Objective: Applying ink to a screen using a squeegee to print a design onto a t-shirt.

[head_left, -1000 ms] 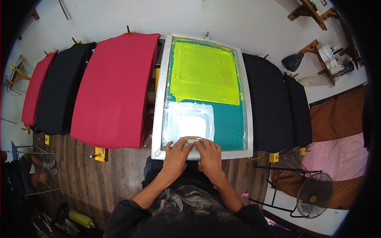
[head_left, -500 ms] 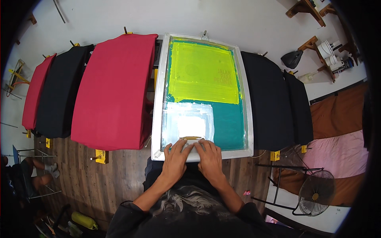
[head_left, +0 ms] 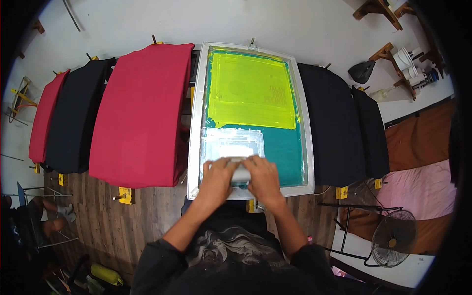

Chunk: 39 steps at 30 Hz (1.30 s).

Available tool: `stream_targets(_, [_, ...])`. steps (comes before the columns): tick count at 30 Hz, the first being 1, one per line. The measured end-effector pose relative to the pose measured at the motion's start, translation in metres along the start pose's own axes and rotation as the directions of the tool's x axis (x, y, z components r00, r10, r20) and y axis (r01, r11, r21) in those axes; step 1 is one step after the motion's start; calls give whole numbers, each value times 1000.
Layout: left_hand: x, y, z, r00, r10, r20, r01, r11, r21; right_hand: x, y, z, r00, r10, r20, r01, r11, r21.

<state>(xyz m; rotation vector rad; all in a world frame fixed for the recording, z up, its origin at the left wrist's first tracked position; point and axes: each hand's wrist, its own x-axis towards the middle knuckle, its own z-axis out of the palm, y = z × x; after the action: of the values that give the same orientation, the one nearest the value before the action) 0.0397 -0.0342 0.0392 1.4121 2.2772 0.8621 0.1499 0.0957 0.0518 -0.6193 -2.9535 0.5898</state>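
Here, closest in, the person's black printed shirt fills the lower edge, and both forearms reach up from it toward the near end of a rectangular aluminium-framed printing screen [head_left: 195, 123] with a teal and yellow mesh. The left hand [head_left: 217, 178] and the right hand [head_left: 263, 178] sit side by side, fingers curled down and closed around a pale grey squeegee handle [head_left: 240, 173] that lies crosswise between them, just inside the near rail of the frame. Only a short piece of the handle shows between the two hands; the blade beneath is hidden. Just beyond the knuckles a whitish, smeared rectangular patch of ink [head_left: 231, 143] covers the near left part of the mesh, with bare teal mesh to its right. Farther up, a bright yellow rectangular panel [head_left: 250, 91] takes up most of the far half of the screen. To the left of the frame, a red shirt stretched over a board [head_left: 140, 113] lies just beside it, then a black shirt [head_left: 73, 118] and another red one [head_left: 43, 115] farther left. To the right lie two black shirts on boards [head_left: 337, 123]. Small yellow brackets [head_left: 126, 195] stick out under the near ends of the boards above the dark wooden plank floor [head_left: 103, 221]. At the lower right stands a round black floor fan [head_left: 392, 242].
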Motion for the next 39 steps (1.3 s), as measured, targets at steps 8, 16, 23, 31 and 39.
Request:
stream_targets(8, [81,-40,-4,991,-26,133,23,999,28,80,31,0,993,-1,114,2,1000,-11])
stream_targets(16, [-8,-16,24,997,78,-24,-78,997,23,-5,13,13,994,-24,105,15,996,82])
stream_targets(23, [-7,-6,2,986,19,164,-18,1000,-6,-7,6,1,973,-5,231,-1,1000,25])
stream_targets(31, [90,-33,-5,989,-71,131,74,997,-19,94,44,-6,979,24,201,-26,1000,4])
stream_targets(39, [50,-23,11,995,-3,99,2,1000,10,49,42,2,989,-64,134,49,992,115])
